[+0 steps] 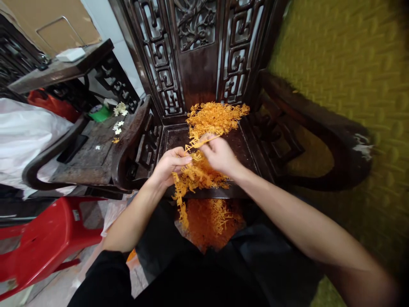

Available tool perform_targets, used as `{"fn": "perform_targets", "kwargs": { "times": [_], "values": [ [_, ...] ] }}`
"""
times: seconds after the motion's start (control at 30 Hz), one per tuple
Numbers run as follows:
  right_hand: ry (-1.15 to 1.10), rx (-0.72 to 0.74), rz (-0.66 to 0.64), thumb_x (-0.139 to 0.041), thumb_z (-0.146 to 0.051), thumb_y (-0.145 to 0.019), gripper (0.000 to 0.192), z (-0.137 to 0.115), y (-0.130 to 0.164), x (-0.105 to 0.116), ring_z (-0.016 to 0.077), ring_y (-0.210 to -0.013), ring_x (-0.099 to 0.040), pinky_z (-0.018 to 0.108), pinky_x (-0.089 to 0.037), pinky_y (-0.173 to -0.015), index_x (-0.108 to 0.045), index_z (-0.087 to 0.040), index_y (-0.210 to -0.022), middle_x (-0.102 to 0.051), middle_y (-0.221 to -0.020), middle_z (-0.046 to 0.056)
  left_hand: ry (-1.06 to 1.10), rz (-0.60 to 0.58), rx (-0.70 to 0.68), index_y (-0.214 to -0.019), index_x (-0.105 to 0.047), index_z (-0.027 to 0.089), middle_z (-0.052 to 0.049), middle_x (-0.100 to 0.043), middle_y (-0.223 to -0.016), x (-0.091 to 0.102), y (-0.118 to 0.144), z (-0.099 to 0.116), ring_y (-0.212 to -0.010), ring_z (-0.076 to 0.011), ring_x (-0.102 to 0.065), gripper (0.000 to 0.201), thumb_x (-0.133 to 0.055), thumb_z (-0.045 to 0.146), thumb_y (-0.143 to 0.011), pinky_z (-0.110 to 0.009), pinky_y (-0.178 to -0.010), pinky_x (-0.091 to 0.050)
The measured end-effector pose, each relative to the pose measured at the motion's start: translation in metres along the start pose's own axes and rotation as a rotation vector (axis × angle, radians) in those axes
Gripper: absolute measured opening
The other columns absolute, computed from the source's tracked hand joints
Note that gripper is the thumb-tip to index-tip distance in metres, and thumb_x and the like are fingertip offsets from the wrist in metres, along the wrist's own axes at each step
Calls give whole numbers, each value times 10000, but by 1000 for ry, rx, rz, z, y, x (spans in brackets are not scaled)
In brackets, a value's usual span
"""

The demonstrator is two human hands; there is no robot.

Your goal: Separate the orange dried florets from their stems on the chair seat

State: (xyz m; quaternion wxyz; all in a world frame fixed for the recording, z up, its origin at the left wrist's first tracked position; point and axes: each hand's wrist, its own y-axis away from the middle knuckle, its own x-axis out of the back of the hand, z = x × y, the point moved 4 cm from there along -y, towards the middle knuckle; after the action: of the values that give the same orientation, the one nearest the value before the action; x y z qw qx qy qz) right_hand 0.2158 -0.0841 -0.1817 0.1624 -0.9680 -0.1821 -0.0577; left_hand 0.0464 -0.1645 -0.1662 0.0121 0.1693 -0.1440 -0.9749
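Both hands meet over the chair seat's (243, 147) front edge: left hand (171, 164) and right hand (219, 153) each pinch the orange plastic sprigs (200, 170), fingers closed.

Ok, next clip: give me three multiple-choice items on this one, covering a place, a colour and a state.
1. Where does the big heap of orange plastic sprigs lie?
A. on the dark carved wooden chair seat
B. on the red plastic chair
C. on the white sack

2. What colour are the small plastic flowers on the neighbouring chair?
A. blue
B. white
C. black

3. How do the hands stand?
A. both flat on the seat
B. both empty in the air
C. left hand and right hand each pinching sprigs

Answers: 1 A, the heap rests against the carved chair back. 2 B, they show pale white. 3 C, fingers of both close on orange pieces.
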Motion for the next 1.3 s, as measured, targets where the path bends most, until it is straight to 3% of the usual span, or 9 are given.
{"fn": "perform_targets", "kwargs": {
  "times": [0.1,0.17,0.3,0.4,0.57,0.67,0.87,1.03,1.3],
  "values": [
    [-234,-166,172,-690,-351,-883,206,20,-4,30,130,-594,-464,290,-376,-565,-546,-222,-813,-562,-718,-4,23,9,-108,-702,-592,148,21,-617,-559,15,5,10,-309,5,-284,338,-888,215,-555,-155,-320,-134],
    [-397,-231,84,-706,-399,-875,218,23,-1,30,108,-553,-433,269,-323,-508,-593,-213,-888,-584,-750,-1,23,-14,-115,-710,-596,143,37,-583,-529,19,4,10,-294,9,-252,317,-876,236,-592,-154,-313,-137],
    [-418,-232,-210,-670,-504,-913,303,6,13,-6,108,-570,-436,268,-360,-527,-672,-206,-969,-563,-714,-14,-1,-105,-73,-766,-610,131,32,-600,-550,5,-5,2,-310,10,-262,305,-873,257,-677,-146,-331,-168],
    [-289,-76,-257,-682,-494,-914,294,-8,16,-29,148,-734,-550,310,-473,-698,-673,-201,-886,-624,-792,18,-26,-137,-36,-745,-604,135,82,-455,-416,-8,-9,-5,-308,-3,-234,310,-873,284,-709,-143,-344,-168],
    [-338,-206,226,-670,-549,-914,400,16,-6,12,123,-569,-401,287,-376,-549,-471,-239,-758,-445,-649,-33,-46,-125,-23,-684,-604,135,87,-421,-393,-4,-3,-4,-306,-3,-195,324,-896,263,-627,-165,-333,-122],
    [-501,-284,297,-659,-570,-913,413,24,-14,46,115,-538,-374,260,-281,-502,-420,-250,-807,-512,-683,-18,-66,-116,-32,-645,-610,132,89,-369,-363,8,2,-2,-306,-8,-177,293,-856,287,-680,-175,-340,-117],
    [-503,-285,-59,-717,-513,-883,355,-7,11,36,99,-560,-343,266,-196,-509,-616,-213,-1043,-488,-711,-30,-153,-59,-9,-670,-624,129,55,-480,-415,16,-2,-5,-314,-6,-232,274,-865,259,-679,-164,-353,-126],
    [-265,-321,-327,-647,-737,-865,545,-11,24,13,82,-551,-212,282,-118,-507,-576,-199,-815,-273,-648,-66,-180,-26,-11,-656,-616,131,50,-502,-426,14,-2,-6,-321,-1,-235,295,-883,256,-664,-166,-366,-143],
    [-395,-667,-336,-632,-755,-860,574,8,27,-10,79,-511,-182,258,-67,-466,-427,-231,-747,-306,-631,-69,-166,-1,-35,-676,-583,141,0,-632,-536,17,-1,-4,-326,0,-274,334,-896,254,-647,-171,-363,-143]
  ]
}}
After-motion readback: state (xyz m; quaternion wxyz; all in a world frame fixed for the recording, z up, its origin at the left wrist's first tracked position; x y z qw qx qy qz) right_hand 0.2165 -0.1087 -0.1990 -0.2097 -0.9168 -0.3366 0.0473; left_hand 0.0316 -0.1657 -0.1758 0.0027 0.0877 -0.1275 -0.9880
